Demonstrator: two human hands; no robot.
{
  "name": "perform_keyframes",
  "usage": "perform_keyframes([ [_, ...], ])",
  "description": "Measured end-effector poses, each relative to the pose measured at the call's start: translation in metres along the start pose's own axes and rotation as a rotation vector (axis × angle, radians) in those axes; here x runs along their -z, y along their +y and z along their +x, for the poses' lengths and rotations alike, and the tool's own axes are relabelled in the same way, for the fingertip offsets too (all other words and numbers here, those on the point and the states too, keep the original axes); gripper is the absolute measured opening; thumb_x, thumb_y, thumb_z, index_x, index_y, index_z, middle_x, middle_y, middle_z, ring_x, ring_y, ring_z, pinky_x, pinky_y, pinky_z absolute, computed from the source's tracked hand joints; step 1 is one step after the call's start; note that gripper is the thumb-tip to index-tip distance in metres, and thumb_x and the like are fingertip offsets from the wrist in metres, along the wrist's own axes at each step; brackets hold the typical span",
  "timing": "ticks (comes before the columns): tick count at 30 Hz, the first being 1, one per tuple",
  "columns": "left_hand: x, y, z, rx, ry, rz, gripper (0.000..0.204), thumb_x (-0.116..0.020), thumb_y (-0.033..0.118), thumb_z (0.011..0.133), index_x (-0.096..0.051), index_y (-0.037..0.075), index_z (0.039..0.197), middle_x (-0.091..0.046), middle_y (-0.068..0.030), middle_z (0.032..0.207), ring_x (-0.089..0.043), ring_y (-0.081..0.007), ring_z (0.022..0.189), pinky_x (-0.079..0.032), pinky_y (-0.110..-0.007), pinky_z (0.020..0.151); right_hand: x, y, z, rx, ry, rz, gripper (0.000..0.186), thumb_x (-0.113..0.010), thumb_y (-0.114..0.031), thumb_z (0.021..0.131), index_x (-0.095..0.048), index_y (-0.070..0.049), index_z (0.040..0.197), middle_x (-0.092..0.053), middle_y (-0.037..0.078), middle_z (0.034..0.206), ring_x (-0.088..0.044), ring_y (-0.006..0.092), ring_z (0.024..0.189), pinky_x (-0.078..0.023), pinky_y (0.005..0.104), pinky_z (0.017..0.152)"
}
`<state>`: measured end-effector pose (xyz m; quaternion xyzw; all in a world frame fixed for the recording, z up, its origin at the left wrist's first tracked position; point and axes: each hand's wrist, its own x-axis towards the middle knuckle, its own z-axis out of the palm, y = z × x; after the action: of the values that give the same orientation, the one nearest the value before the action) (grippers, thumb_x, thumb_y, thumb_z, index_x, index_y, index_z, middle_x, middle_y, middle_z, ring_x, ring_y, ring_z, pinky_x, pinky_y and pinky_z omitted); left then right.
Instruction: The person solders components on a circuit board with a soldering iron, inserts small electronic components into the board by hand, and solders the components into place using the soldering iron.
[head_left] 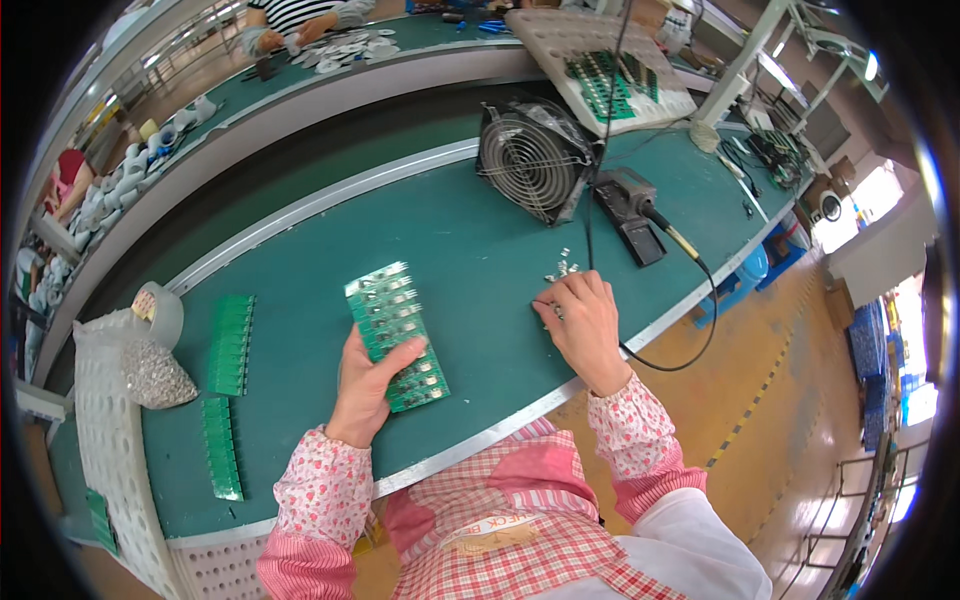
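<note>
My left hand (pixel 368 385) grips a green circuit board panel (pixel 392 305) with a column of small metallic parts on it, thumb lying across its face. My right hand (pixel 580 322) rests at a small scattered pile of pale components (pixel 563 262) on the green bench (pixel 480 390). Its fingers are curled together over the pile, hiding whatever is between them. A soldering iron in a black holder (pixel 632 222) lies beyond that hand, its cable looping around it. Two more green panels (pixel 232 345) (pixel 222 450) lie at my left.
A black fan (pixel 535 165) and a pale tray with boards (pixel 555 45) stand at the back. A bag of small parts (pixel 158 372), a tape roll (pixel 160 310) and a white perforated tray (pixel 112 450) sit at left. Co-workers (pixel 295 25) work beyond the conveyor ledge. A blue stool (pixel 742 278) stands at right.
</note>
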<state>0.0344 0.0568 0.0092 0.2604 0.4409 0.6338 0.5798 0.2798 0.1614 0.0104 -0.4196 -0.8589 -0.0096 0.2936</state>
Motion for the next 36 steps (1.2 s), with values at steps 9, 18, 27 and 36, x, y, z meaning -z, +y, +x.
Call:
perform_keyframes([
  [9,-0.005,0.002,-0.001,-0.031,-0.013,0.154,0.043,-0.075,0.005,0.077,-0.054,0.003,0.114,-0.063,-0.0037,0.099,-0.062,-0.0108,0.085,-0.053,-0.027,0.075,-0.002,-0.033,0.004,-0.514,-0.097,1.005,0.009,-0.059,-0.007,0.091,-0.059,0.000,0.096,-0.065,0.004,0.087,-0.061,0.0090,0.082,-0.047,0.0231,0.070],
  [18,-0.003,-0.001,0.001,-0.106,-0.014,0.200,0.041,-0.075,0.007,0.078,-0.054,0.003,0.114,-0.063,-0.0040,0.099,-0.062,-0.0104,0.085,-0.052,-0.026,0.076,-0.013,-0.048,0.000,-0.565,-0.322,1.126,0.020,-0.064,-0.009,0.088,-0.061,0.002,0.105,-0.066,0.005,0.090,-0.060,0.0078,0.078,-0.049,0.0208,0.069],
  [27,-0.002,-0.002,0.000,-0.149,-0.006,0.289,0.043,-0.075,0.003,0.077,-0.053,0.003,0.114,-0.063,-0.0032,0.099,-0.062,-0.0106,0.086,-0.053,-0.027,0.077,-0.016,-0.074,0.010,-0.653,-0.299,1.397,0.016,-0.065,-0.010,0.088,-0.060,0.000,0.098,-0.067,0.007,0.093,-0.062,0.0108,0.079,-0.051,0.0232,0.069],
  [36,-0.004,-0.004,0.000,-0.207,-0.017,0.324,0.041,-0.074,0.008,0.079,-0.055,0.002,0.114,-0.065,-0.0055,0.102,-0.062,-0.0114,0.091,-0.051,-0.027,0.078,-0.029,-0.088,0.019,-0.699,-0.415,1.541,0.018,-0.064,-0.018,0.090,-0.060,-0.001,0.095,-0.063,0.003,0.088,-0.059,0.0082,0.080,-0.049,0.0228,0.069],
])
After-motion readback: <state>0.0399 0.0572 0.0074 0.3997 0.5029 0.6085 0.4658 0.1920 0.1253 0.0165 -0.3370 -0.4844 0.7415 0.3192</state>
